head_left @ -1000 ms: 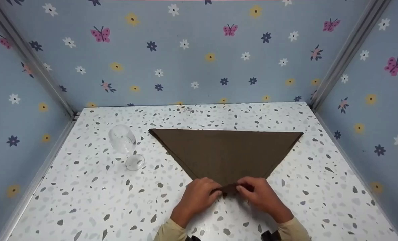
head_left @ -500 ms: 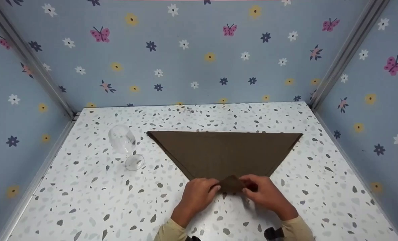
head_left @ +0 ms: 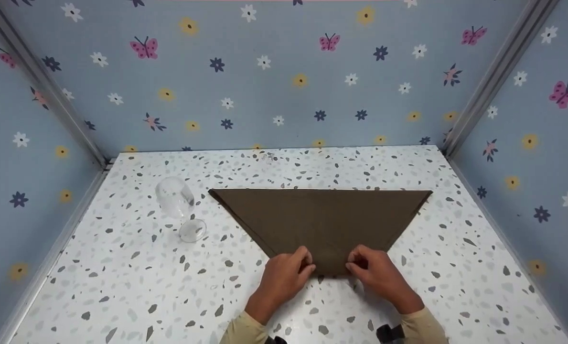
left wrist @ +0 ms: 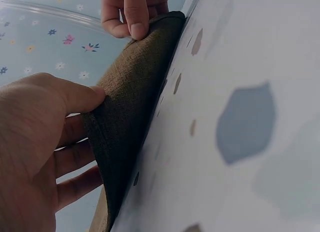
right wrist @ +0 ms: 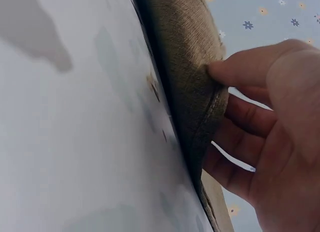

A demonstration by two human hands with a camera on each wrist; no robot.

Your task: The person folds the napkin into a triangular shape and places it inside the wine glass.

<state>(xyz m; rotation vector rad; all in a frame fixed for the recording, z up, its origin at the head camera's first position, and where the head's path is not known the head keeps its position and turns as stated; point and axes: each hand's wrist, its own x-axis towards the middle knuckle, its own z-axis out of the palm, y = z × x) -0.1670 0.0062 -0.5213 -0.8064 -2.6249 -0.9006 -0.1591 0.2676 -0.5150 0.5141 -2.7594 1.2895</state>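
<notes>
A brown cloth napkin (head_left: 322, 220) lies folded on the table, its long straight edge at the far side and its sides narrowing toward me. The near end makes a short straight edge between my hands. My left hand (head_left: 284, 278) pinches the left part of this near edge; in the left wrist view the thumb lies on top of the cloth with the fingers beneath. At the right part, my right hand (head_left: 381, 277) pinches the napkin the same way, its thumb pressed near a stitched hem in the right wrist view. The near edge bulges in a soft fold there.
A clear stemmed glass (head_left: 174, 197) lies on its side to the left of the napkin, its round foot toward me. The white speckled table (head_left: 121, 267) is enclosed by blue flowered panels (head_left: 284, 76) at the back and both sides.
The napkin's near tip, pointed up between my fingers half a second ago, now lies flat into a straight edge. The far edge has slid slightly toward me, and my hands stand a little farther apart.
</notes>
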